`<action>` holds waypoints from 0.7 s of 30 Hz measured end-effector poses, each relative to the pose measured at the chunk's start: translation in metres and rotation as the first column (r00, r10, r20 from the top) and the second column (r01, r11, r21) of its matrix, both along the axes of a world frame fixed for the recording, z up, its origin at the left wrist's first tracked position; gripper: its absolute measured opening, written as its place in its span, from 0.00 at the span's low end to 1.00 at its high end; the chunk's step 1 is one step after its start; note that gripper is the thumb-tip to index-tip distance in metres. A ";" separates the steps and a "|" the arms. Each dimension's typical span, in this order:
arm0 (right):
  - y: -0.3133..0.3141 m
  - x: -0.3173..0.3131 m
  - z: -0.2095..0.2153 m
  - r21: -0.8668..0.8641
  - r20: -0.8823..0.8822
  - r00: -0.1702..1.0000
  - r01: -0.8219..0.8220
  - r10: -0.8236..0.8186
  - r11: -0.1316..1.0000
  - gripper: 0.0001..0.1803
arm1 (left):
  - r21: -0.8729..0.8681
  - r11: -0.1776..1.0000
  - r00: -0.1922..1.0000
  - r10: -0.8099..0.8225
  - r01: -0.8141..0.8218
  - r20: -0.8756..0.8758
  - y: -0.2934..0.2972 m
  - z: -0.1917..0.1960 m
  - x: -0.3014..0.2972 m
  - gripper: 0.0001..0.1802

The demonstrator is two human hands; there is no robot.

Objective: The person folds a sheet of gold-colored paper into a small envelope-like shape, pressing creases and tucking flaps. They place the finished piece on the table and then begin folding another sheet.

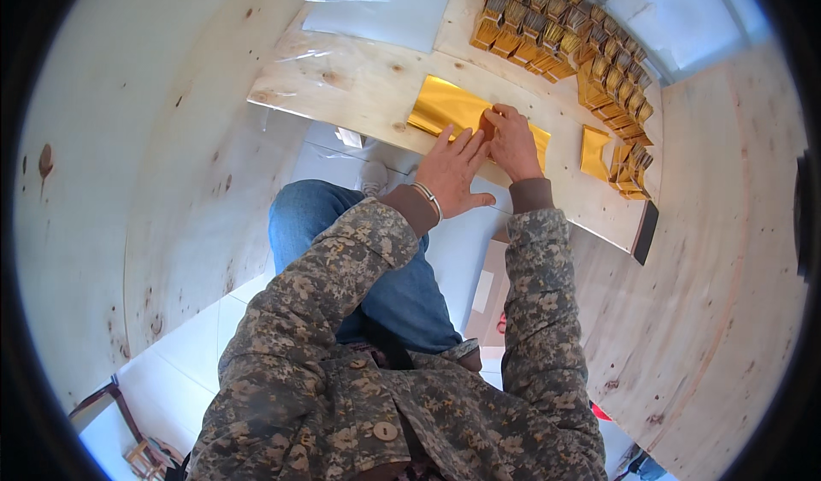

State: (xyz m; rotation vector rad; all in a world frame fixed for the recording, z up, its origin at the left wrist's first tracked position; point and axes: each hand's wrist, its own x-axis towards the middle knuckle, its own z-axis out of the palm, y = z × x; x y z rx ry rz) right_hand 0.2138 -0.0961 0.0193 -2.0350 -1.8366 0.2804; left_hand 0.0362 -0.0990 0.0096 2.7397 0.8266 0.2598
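A gold sheet point(446, 105) lies flat on the bench point(359, 79), close to its near edge and about midway along it. Both hands rest on the sheet's right half.

The left hand point(453, 173) lies palm down with its fingers spread and straight. The fingertips press on the near part of the foil, while the palm and heel hang over the bench's near edge. It grips nothing. A bracelet point(428, 199) sits on that wrist.

The right hand point(513, 143) lies just beside the left, a little further onto the sheet. Its fingers are curled, with the tips bunched at the sheet's middle, pressing or pinching the foil there. Whether a fold is caught between them cannot be told. To the left of both hands the sheet is bare and shiny. A narrow strip of it shows past the right hand's far side.

A smaller gold piece point(594, 152) lies apart to the right, near the bench's right end. Rows of folded gold pieces point(556, 36) fill the far right corner and run down the right edge. A clear plastic sheet point(376, 6) lies at the far left part of the bench. A dark flat object point(645, 233) leans at the near right corner.
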 end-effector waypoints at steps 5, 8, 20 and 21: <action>-0.004 -0.003 -0.009 0.081 0.023 0.999 0.021 -0.023 0.996 0.17 | -0.026 1.000 1.000 0.002 -0.002 0.011 -0.005 -0.009 -0.006 0.53; -0.006 -0.008 -0.018 0.179 0.082 0.995 0.046 -0.062 0.983 0.15 | -0.038 0.999 0.999 0.010 -0.009 0.041 -0.007 -0.013 -0.008 0.52; -0.011 -0.008 -0.033 0.224 0.147 0.987 0.033 -0.067 0.974 0.19 | -0.055 0.969 0.970 0.239 -0.242 -0.050 -0.017 -0.012 -0.025 0.59; -0.011 -0.007 -0.035 0.229 0.151 0.986 0.032 -0.068 0.973 0.18 | -0.050 0.956 0.956 0.287 -0.289 -0.059 -0.018 -0.011 -0.028 0.59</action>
